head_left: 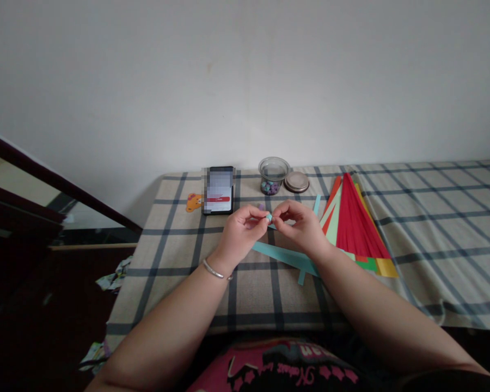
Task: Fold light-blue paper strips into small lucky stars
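Turquoise piece (269,216) sits pinched between left fingers (253,210) and right fingers (283,227); too small to tell its long axis.

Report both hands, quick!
Left hand: closed, pinching the small blue piece.
Right hand: closed, pinched at the same piece.

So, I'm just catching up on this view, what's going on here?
A person is working at a table with a checked cloth, the left hand and right hand meeting at the fingertips around a small light-blue piece. Light-blue strips lie beneath the hands, and a fan of coloured strips lies to the right. Behind the hands, an open clear tub holds small purple and blue pieces, with its lid beside it. A phone sits farther left.
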`<state>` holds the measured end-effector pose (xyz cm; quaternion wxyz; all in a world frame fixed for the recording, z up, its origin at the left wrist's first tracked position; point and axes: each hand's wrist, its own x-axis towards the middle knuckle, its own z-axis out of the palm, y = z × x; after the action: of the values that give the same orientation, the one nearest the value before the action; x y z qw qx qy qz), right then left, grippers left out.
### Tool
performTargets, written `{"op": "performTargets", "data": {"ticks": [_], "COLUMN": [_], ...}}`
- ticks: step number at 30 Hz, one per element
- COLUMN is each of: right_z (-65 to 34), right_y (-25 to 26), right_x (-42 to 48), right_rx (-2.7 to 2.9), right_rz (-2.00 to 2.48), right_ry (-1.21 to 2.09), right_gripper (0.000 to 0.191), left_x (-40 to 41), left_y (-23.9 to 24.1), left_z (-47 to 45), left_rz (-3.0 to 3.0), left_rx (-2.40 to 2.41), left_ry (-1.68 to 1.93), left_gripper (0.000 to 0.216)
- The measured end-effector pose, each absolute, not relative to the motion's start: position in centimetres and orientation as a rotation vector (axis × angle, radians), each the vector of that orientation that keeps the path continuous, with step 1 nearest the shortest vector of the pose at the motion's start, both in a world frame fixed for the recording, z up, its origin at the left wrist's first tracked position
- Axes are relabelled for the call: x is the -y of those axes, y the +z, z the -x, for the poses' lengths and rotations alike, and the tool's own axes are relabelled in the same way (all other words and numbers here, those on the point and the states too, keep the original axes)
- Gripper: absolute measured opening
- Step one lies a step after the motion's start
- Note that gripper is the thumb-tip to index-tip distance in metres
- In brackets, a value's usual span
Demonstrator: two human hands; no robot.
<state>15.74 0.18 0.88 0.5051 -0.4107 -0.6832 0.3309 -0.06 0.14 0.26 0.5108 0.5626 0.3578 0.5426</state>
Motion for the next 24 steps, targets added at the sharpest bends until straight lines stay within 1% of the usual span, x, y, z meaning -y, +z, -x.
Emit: {"op": "performTargets", "data": {"ticks": [7,11,15,24], "right_z": [-15.90,-15.85,-15.88,-15.89], "right_y": [0.70,0.82,1.03,0.97], "right_x": [-0.30,-0.27,-0.30,-0.38], "right_rx": [1.663,1.656,1.615,1.622], "right_rz": [1.000,1.030,1.038,1.022], "right_ry": [0.782,0.772,0.837,0.771], "right_gripper": [0.008,0.012,0.017,0.015], "left_x": [-0.21,-0.25,-0.22,-0.37], "left_y": [-0.31,-0.15,0.09,0.12], "left_z": [0.25,0.33,0.35,0.61], "left_rz": [-1.499,-1.562,-1.584,-1.708], "left_rx": [-0.903,-0.894,-0.879,-0.926], "left_ry": [1.349,1.360,1.355,1.389], "left_gripper": [0.014,0.016,0.016,0.016]}}
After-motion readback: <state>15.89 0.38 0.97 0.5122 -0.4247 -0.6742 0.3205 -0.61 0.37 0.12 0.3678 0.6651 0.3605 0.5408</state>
